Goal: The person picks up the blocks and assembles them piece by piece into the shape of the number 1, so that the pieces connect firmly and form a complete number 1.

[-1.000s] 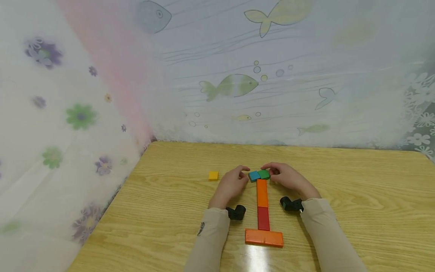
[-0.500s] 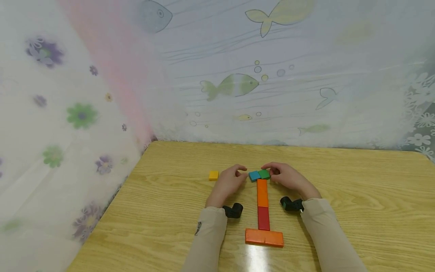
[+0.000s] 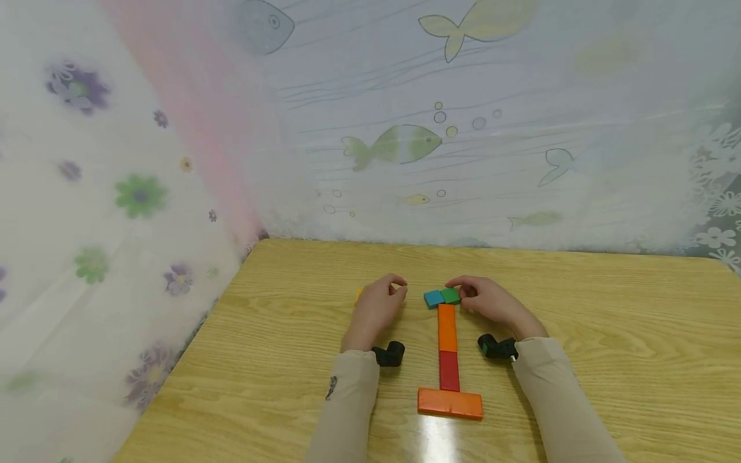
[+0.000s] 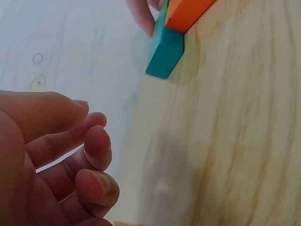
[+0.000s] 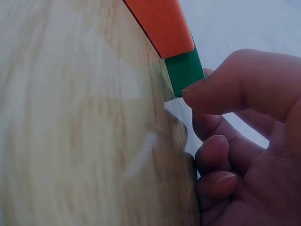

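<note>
My left hand hovers over the table left of the blue block, fingers loosely bent and holding nothing. A yellow block is mostly hidden behind that hand. My right hand pinches the green block between thumb and index finger; in the right wrist view the thumb touches the end of the green block. Blue and green lie side by side, slightly angled. Below them runs a long orange block, then a red block, then a crosswise orange block.
The wood-grain table ends at a back wall sheet printed with fish. A flowered sheet stands along its left side. Black wrist cameras stick out inward from both sleeves.
My left hand has moved left, away from the blue block, and now covers most of the yellow block. The right hand stays at the green block; the blocks have not visibly moved.
</note>
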Tool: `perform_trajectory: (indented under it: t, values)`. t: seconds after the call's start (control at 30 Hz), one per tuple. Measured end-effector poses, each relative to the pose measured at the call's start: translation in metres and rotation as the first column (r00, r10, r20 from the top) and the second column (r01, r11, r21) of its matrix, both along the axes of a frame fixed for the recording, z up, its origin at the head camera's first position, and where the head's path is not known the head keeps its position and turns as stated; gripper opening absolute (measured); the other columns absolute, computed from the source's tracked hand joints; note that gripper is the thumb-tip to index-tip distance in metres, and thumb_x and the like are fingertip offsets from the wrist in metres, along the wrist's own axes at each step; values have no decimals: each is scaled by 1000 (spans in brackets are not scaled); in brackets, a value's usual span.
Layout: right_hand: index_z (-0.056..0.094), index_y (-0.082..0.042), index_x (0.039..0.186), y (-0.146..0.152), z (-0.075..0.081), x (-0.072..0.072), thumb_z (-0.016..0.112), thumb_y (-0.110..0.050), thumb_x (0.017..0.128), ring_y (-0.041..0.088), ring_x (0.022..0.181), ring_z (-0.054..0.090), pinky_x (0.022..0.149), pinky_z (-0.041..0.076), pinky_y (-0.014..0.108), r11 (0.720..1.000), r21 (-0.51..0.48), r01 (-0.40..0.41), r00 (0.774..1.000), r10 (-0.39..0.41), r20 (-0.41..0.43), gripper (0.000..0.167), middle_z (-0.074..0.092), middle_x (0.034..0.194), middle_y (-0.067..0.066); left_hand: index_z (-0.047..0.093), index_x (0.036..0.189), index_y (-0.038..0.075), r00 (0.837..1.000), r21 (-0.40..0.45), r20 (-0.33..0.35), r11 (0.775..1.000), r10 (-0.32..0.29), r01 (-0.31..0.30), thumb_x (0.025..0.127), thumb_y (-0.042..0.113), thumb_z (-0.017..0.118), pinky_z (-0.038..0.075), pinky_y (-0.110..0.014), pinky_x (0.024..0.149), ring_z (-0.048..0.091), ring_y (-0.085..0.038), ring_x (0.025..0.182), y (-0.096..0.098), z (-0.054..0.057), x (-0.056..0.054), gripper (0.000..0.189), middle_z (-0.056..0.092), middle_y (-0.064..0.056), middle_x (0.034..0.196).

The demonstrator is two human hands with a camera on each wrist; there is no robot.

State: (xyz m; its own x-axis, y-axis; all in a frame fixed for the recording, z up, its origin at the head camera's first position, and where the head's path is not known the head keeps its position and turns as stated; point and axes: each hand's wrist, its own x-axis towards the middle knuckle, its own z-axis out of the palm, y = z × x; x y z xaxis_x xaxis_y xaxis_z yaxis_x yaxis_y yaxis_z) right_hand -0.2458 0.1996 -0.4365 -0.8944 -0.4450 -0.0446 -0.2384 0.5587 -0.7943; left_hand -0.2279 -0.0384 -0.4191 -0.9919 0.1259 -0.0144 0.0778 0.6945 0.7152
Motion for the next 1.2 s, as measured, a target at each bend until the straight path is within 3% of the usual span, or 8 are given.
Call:
perform_trajectory:
  t: [0.13,0.33,0.63,0.83,1.03,1.2]
  values:
    - [52,-6,119,0,0,0,47,2,82,20,72,41,64,33,33,1000,2,-6,1000,6,-13,38,50,84,7,60,108,22,999,-7,-19,999,48,-48,91,34,49,36,-31,51,44,-17,54,-8,3,1,24,53,3,74]
    - [52,-5,119,1,0,0,47,2,82,20,73,42,64,34,33,1000,10,-5,1000,5,-22,38,50,85,7,59,109,22,998,-35,-16,997,66,-67,91,35,48,38,-31,53,47,-17,58,-15,4,-1,24,54,4,77]
    - [52,-5,119,1,-1,-1,46,2,83,20,70,41,62,34,32,1000,7,-7,1000,7,-17,37,50,84,7,60,107,21,979,-141,-38,968,202,-205,90,34,49,37,-31,49,49,-17,58,-27,10,-2,24,54,3,77]
    - [52,-5,119,1,1,-1,46,2,83,19,68,40,61,33,30,1000,2,-2,1000,2,-11,37,50,84,7,55,115,18,969,-171,4,955,247,-243,88,37,51,38,-32,49,50,-19,60,-33,13,-1,33,56,-6,99]
    - [53,-5,119,1,0,-1,47,2,83,20,69,40,61,33,31,1000,6,0,1000,0,-12,37,49,84,7,50,121,16,960,-223,17,937,279,-268,86,43,53,42,-39,59,53,-27,80,-36,13,2,45,47,-13,117]
    - [52,-5,119,0,0,-1,46,2,83,19,68,40,60,33,30,1000,4,-1,1000,1,-7,37,49,84,7,47,125,15,963,-228,35,940,268,-254,83,45,57,42,-45,71,49,-32,99,-38,11,4,53,43,-15,122]
